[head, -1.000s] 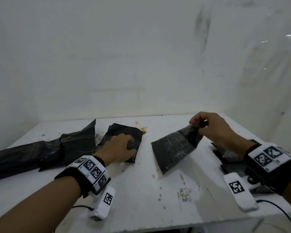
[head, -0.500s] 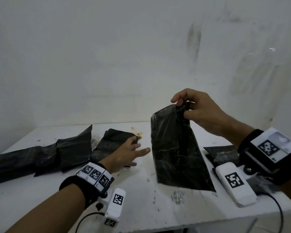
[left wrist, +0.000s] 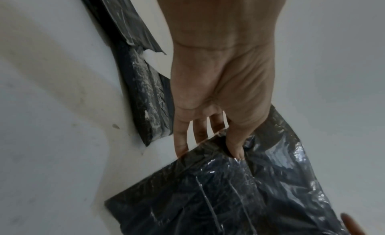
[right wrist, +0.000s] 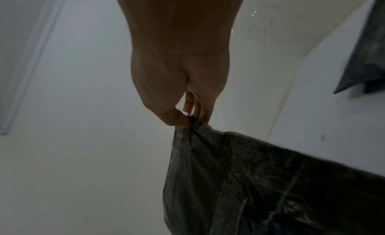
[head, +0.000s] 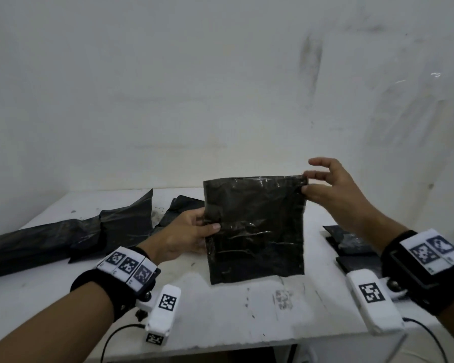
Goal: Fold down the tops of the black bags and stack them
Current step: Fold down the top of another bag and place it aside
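Note:
A flat black plastic bag [head: 257, 226] hangs upright above the white table [head: 233, 310], broad side toward me. My right hand [head: 306, 183] pinches its top right corner between thumb and finger, the other fingers spread. My left hand [head: 207, 224] grips the bag's left edge, thumb on the near face and fingers behind. The left wrist view shows my left hand's thumb [left wrist: 235, 149] on the black bag [left wrist: 239, 197]. The right wrist view shows my right hand [right wrist: 185, 120] pinching the corner of the black bag [right wrist: 260, 181].
Several unfolded black bags [head: 71, 237] lie along the table's left and back. A small pile of folded black bags [head: 351, 247] sits at the right, partly behind my right wrist. A stained white wall stands close behind the table.
My left hand left the bag on the table and took hold of the hanging bag's left edge. The bag has turned from edge-on to broad side toward me, spread between both hands.

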Available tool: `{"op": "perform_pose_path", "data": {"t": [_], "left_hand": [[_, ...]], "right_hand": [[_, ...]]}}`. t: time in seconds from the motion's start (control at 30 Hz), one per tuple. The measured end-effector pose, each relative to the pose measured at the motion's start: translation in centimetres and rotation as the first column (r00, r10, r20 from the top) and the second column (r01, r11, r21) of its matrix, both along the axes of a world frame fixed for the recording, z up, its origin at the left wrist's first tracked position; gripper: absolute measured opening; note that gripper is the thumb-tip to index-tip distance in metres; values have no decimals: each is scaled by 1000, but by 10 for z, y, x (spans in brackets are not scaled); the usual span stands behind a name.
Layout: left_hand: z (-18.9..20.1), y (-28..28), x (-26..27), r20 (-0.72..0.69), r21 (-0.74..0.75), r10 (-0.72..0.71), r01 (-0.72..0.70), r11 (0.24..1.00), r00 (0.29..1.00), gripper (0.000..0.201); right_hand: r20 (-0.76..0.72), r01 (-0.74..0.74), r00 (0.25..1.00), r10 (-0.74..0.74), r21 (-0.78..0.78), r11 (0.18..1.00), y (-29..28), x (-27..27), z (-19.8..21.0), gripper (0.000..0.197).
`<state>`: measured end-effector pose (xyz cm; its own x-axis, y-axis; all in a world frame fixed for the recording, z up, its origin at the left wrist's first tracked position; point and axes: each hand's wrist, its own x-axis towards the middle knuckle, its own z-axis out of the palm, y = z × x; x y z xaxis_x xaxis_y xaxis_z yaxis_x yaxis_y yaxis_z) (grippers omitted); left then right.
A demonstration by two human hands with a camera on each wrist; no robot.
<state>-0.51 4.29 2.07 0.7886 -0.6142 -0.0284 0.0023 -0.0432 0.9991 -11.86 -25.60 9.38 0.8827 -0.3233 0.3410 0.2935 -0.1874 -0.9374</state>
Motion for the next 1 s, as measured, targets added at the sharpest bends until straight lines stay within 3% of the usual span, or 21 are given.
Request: {"op": "perform_pose_path", "data": {"t": [0.07,0.13,0.2,0.3,0.37,0.7,1.0], "left_hand": [[-2,10,0,22,29,17,-18,999,1000,28],[-5,18,-1,30,55,28,-30,998,999,28],[-8,24,-1,30,65,45,-47,997,999,28],[-8,30,-2,36,64,71,-73,995,997,26],[-7,34,-1,43,57,97,-99,993,994,25],[-16,44,0,100,93,139,-148,985,985,26],[-17,43,2,199,77,156,-174,982,968,25]], "right_hand": [[-142,-42,988,55,97,994,-1,2,-20,64],[-328,-131,932,152,85,988,6,4,-40,82],[-403,-209,885,233,105,972,17,5,-57,75],[-371,-213,901,223,69,975,33,12,-72,41],[-339,-185,922,188,40,982,37,16,-74,31],[-306,-178,934,185,50,983,40,17,-87,22],[-246,-159,957,153,-4,987,39,20,-92,37]]}}
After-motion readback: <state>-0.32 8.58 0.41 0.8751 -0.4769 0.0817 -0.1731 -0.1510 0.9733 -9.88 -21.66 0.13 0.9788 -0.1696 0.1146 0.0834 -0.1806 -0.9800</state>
